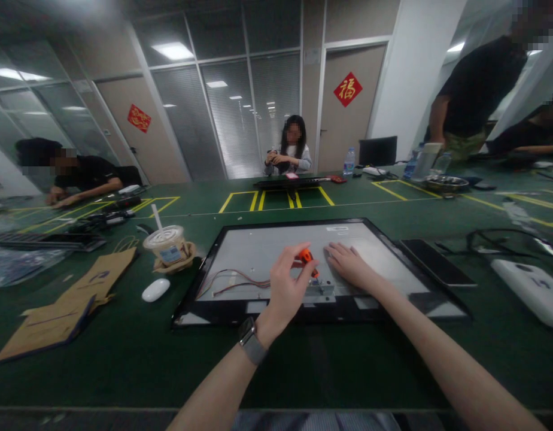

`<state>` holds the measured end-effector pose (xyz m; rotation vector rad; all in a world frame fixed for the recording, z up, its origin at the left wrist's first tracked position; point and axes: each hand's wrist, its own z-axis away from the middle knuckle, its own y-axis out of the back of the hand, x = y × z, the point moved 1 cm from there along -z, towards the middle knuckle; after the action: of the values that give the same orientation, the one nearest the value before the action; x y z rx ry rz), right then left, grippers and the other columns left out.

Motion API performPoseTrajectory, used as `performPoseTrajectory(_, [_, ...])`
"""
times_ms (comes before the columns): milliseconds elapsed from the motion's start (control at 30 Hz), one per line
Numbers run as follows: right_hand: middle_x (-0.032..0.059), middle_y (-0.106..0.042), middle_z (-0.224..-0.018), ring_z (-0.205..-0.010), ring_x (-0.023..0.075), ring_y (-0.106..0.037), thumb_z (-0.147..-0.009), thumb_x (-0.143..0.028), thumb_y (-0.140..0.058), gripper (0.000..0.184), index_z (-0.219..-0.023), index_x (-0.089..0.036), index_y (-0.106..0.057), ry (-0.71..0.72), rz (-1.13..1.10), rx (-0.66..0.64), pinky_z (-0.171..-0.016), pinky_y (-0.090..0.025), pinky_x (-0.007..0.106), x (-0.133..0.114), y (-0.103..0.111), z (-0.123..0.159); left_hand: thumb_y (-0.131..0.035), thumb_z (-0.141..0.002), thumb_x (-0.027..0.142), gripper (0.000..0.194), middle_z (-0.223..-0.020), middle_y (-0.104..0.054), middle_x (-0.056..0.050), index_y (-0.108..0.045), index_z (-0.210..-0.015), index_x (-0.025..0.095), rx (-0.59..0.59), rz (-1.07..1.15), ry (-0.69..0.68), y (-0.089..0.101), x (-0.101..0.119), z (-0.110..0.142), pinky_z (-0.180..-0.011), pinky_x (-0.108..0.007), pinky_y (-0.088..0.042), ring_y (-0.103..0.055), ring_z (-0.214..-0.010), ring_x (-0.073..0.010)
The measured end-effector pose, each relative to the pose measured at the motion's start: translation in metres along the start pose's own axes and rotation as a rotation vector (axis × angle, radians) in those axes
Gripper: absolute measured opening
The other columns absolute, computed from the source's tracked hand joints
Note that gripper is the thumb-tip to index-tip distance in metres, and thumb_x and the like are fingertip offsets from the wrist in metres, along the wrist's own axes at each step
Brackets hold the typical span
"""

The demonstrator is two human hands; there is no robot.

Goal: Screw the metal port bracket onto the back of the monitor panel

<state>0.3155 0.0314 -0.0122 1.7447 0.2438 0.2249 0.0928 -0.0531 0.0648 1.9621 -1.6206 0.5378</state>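
A flat display panel (258, 242) with a black frame and grey metal back lies on the green table in front of me. My left hand (289, 281), with a watch on its wrist, grips the orange handle of a screwdriver (307, 258). The screwdriver's tip points down at a small metal bracket (322, 290) near the panel's lower edge; whether it sits in a screw I cannot make out. My right hand (348, 263) rests flat on the panel just right of the screwdriver, fingers stretched out. Thin coloured wires (236, 276) run across the panel on the left.
To the left are a drink cup (166, 246) with a straw, a white oval case (155, 290) and a brown paper bag (74, 299). At right lie a dark phone (438, 263), a white device (530, 290) and black cables (492, 236). Several people are around the table.
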Motion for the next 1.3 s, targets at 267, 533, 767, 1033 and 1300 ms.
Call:
performPoseTrajectory(267, [0.0176, -0.047, -0.157, -0.143, 0.0330, -0.044, -0.103, -0.026, -0.033, 0.050, -0.148, -0.017, -0.051, 0.000, -0.023, 0.005, -0.113, -0.036, 0.058, 0.000, 0.000, 0.000, -0.048, -0.102, 0.024, 0.021, -0.114, -0.066, -0.010, -0.058, -0.119, 0.019, -0.212, 0.260, 0.216, 0.001, 0.002, -0.007, -0.087, -0.032, -0.056, -0.068, -0.095, -0.0170])
performPoseTrajectory(533, [0.0171, -0.047, -0.157, -0.144, 0.0319, -0.043, -0.102, -0.027, -0.032, 0.050, -0.148, -0.019, -0.051, 0.005, -0.045, 0.000, -0.113, -0.035, 0.060, 0.001, 0.000, 0.001, -0.050, -0.101, 0.024, 0.022, -0.101, -0.062, -0.007, -0.070, -0.110, 0.019, -0.138, 0.144, 0.124, 0.007, 0.005, -0.011, -0.089, -0.032, -0.051, -0.062, -0.096, -0.0180])
performPoseTrajectory(767, [0.0175, -0.046, -0.157, -0.144, 0.0330, -0.042, -0.103, -0.029, -0.028, 0.052, -0.148, -0.019, -0.051, 0.006, -0.051, -0.001, -0.112, -0.035, 0.060, 0.002, 0.000, 0.000, -0.059, -0.097, 0.029, 0.019, -0.104, -0.063, -0.008, -0.074, -0.104, 0.020, -0.134, 0.181, 0.128, 0.007, 0.006, -0.012, -0.090, -0.032, -0.052, -0.063, -0.099, -0.0191])
performPoseTrajectory(1033, [0.0175, -0.046, -0.157, -0.144, 0.0315, -0.042, -0.103, -0.026, -0.030, 0.050, -0.148, -0.018, -0.051, 0.006, -0.025, -0.003, -0.112, -0.037, 0.057, 0.000, 0.004, 0.002, -0.043, -0.103, 0.025, 0.030, -0.107, -0.070, -0.010, -0.068, -0.120, 0.018, -0.162, 0.219, 0.154, 0.006, 0.009, -0.012, -0.096, -0.034, -0.052, -0.066, -0.103, -0.0190])
performPoseTrajectory(1300, [0.0170, -0.047, -0.157, -0.144, 0.0322, -0.042, -0.103, -0.027, -0.033, 0.049, -0.148, -0.019, -0.051, 0.002, -0.030, -0.003, -0.113, -0.036, 0.058, 0.001, 0.003, 0.002, -0.057, -0.097, 0.023, 0.022, -0.100, -0.063, -0.006, -0.074, -0.111, 0.020, -0.091, 0.122, 0.119, 0.008, 0.007, -0.012, -0.088, -0.031, -0.053, -0.063, -0.093, -0.0169])
